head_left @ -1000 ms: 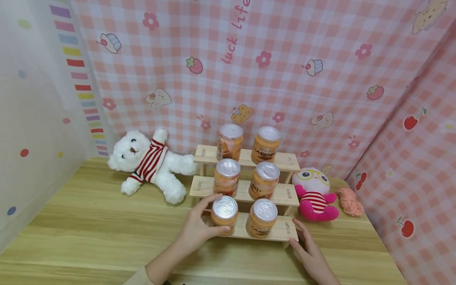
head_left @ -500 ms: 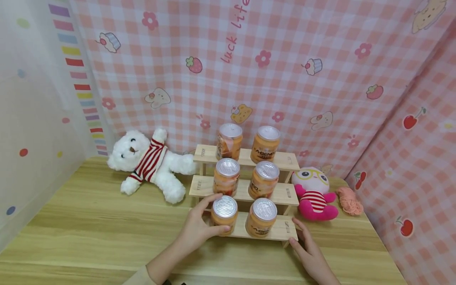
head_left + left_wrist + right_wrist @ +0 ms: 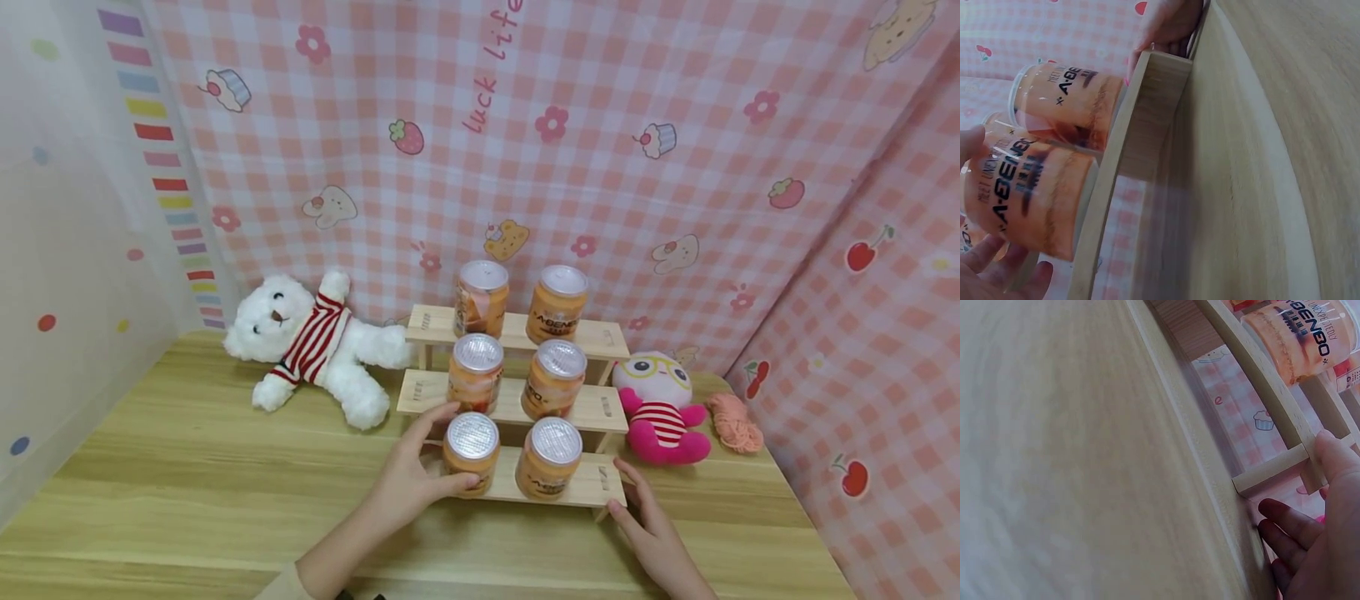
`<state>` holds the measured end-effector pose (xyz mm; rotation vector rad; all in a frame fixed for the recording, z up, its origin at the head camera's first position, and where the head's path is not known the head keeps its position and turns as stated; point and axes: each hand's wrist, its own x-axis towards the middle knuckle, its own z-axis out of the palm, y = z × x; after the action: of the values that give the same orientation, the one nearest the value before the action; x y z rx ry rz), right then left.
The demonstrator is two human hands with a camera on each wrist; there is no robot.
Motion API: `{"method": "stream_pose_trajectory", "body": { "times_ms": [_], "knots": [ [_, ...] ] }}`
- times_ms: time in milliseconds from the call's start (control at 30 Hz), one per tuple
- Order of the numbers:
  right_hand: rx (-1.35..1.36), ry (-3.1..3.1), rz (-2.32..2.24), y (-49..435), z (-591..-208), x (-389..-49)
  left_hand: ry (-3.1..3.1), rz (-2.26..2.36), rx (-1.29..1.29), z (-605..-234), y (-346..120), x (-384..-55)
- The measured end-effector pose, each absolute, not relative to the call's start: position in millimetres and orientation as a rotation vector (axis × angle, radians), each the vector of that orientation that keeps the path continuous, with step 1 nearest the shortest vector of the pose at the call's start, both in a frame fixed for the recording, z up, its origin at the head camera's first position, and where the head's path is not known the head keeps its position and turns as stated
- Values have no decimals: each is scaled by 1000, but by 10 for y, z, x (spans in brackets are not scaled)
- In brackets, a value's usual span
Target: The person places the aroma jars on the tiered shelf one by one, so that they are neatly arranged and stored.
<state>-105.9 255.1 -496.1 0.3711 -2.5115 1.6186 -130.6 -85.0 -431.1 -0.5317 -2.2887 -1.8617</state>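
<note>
A three-step wooden display stand (image 3: 603, 475) bears orange cans with silver lids, two on each step. My left hand (image 3: 405, 483) is curled round the front left can (image 3: 471, 437), its thumb across the front and its index finger by the rear left side. In the left wrist view this can (image 3: 1029, 194) stands upright on the step between thumb and fingers. My right hand (image 3: 656, 533) holds the right end of the lowest step, thumb at the front corner and index finger at the rear corner. The front right can (image 3: 551, 454) stands between the hands.
A white teddy bear (image 3: 315, 342) in a striped shirt lies left of the stand. To the right are a pink plush toy (image 3: 663, 417) with yellow glasses and a peach yarn bundle (image 3: 735, 423). A pink checked curtain (image 3: 420, 192) hangs behind the wooden table (image 3: 247, 483).
My left index finger has drawn slightly away from the front left can's lid. The right hand, stand and cans keep their places; the head view has shifted a little.
</note>
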Motion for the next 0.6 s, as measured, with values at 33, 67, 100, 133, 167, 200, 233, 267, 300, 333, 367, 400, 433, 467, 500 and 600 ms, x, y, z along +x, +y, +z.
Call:
{"method": "stream_pose_trajectory", "body": {
  "times_ms": [33, 67, 100, 133, 167, 200, 233, 267, 300, 333, 367, 400, 433, 467, 500, 600],
  "knots": [
    [371, -2514, 1618, 2554, -4956, -1058, -2282, -1862, -543, -4307, -864, -1305],
    [370, -2517, 1617, 2558, -4946, -1056, -2278, -1860, -556, -4301, -879, -1305],
    [369, -2519, 1617, 2563, -4933, -1052, -2278, -1859, -568, -4295, -897, -1303],
    [371, -2519, 1612, 2568, -4920, -1048, -2283, -1853, -580, -4288, -918, -1301],
    [376, -2517, 1606, 2576, -4907, -1044, -2288, -1844, -594, -4282, -943, -1300],
    [382, -2514, 1605, 2584, -4894, -1039, -2293, -1835, -607, -4272, -969, -1296],
    [391, -2511, 1599, 2596, -4882, -1032, -2303, -1823, -617, -4263, -999, -1292],
    [403, -2504, 1598, 2609, -4869, -1026, -2319, -1804, -621, -4251, -1030, -1286],
    [419, -2497, 1598, 2626, -4859, -1017, -2337, -1788, -620, -4240, -1066, -1276],
    [436, -2489, 1597, 2644, -4849, -1009, -2352, -1772, -619, -4231, -1103, -1264],
    [453, -2482, 1603, 2664, -4839, -1002, -2365, -1749, -628, -4224, -1144, -1255],
    [471, -2472, 1606, 2687, -4831, -994, -2377, -1728, -637, -4218, -1187, -1244],
    [482, -2466, 1606, 2712, -4822, -984, -2390, -1703, -642, -4211, -1231, -1234],
    [486, -2466, 1600, 2739, -4811, -974, -2403, -1677, -645, -4203, -1278, -1222],
    [485, -2473, 1586, 2768, -4800, -963, -2411, -1650, -657, -4201, -1327, -1214],
    [442, -2531, 1502, 2856, -4758, -935, -2442, -1548, -682, -4196, -1481, -1191]
  ]
}}
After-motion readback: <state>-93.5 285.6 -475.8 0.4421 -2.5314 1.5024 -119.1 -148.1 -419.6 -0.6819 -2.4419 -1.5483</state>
